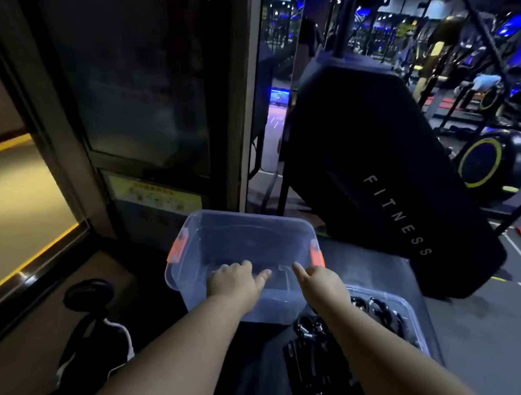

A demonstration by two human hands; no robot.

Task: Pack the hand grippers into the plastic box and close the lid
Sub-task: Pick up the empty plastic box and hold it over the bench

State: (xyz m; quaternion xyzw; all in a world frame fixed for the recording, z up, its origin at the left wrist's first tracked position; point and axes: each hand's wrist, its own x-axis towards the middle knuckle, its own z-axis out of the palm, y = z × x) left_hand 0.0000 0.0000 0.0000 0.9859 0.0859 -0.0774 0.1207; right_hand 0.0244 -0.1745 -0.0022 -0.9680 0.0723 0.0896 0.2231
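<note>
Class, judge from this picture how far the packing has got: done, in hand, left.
Done: nothing; the plastic box stands open and looks empty. In hand: left hand and right hand are at its near rim. Left: the hand grippers, lying by the lid, go in; then the lid goes on.

"FITNESS" in white letters down the black machine shroud (381, 173)
</note>
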